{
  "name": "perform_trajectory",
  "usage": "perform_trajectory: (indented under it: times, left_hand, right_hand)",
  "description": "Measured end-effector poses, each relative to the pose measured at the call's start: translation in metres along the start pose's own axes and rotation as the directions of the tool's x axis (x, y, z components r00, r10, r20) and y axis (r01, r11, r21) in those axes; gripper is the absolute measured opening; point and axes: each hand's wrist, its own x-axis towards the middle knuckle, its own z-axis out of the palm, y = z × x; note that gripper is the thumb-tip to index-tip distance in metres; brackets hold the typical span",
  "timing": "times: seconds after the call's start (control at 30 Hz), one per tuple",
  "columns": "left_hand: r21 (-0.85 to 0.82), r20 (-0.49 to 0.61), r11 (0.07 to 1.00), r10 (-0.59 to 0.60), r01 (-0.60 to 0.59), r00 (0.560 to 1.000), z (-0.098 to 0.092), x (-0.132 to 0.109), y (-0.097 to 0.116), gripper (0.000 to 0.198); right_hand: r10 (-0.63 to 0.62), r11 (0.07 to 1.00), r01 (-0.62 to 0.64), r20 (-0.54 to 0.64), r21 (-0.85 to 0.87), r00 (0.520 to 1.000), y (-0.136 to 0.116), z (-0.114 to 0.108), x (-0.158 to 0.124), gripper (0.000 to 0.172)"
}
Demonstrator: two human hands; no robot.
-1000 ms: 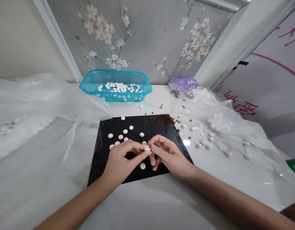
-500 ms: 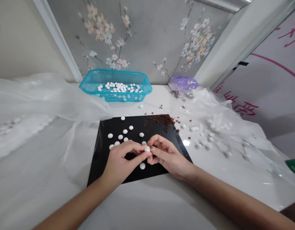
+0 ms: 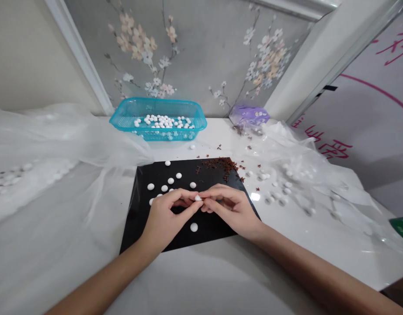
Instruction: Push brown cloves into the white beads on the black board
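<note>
My left hand (image 3: 165,214) and my right hand (image 3: 232,209) meet fingertip to fingertip over a black mat (image 3: 142,227). Between them they pinch one small white round seed (image 3: 198,198). A bit of brown skin shows at the right fingertips. Several white seeds (image 3: 170,180) lie loose on the mat ahead of my left hand. One more white seed (image 3: 194,227) lies just below my hands. A pile of brown skin scraps (image 3: 223,164) sits at the mat's far right corner.
A blue plastic basket (image 3: 123,119) with several white seeds stands at the back. A purple bag (image 3: 249,115) lies to its right. Clear plastic bags with seeds spread at the left (image 3: 40,144) and right (image 3: 296,175). The white table's edge runs along the right.
My hands have shifted slightly up and away over the mat, still pinching the same seed. The right fingers have flattened out along it.
</note>
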Motion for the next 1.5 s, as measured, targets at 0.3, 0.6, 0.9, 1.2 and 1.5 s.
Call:
perform_trajectory:
  times: [0.3,0.6,0.9,1.2,1.5]
  left_hand:
    - [0.438,0.056,0.883,0.160,-0.168,0.986,-0.001,-0.001,-0.006,0.013]
    - [0.528,0.197,0.824,0.117,-0.206,0.973,-0.007,-0.004,-0.001,0.021]
    - [0.485,0.568,0.616,0.318,-0.621,0.759,-0.010,-0.008,-0.001,0.009]
    - [0.329,0.203,0.849,0.363,-0.413,0.909,-0.007,-0.001,-0.010,0.019]
    - [-0.039,0.114,0.999,0.030,-0.026,0.993,0.000,-0.002,0.003,0.012]
  right_hand:
    - [-0.054,0.984,0.037,-0.093,-0.176,0.994,-0.001,-0.007,0.002,0.011]
    - [0.112,0.970,-0.153,-0.214,-0.186,0.970,-0.007,-0.013,0.007,0.021]
    - [0.176,0.973,-0.209,-0.274,-0.095,0.945,-0.004,-0.017,0.008,0.021]
    - [0.263,0.957,-0.261,0.001,0.127,0.965,-0.007,-0.011,0.005,0.020]
    - [0.223,0.937,-0.245,0.114,0.249,0.968,-0.005,-0.012,0.004,0.019]
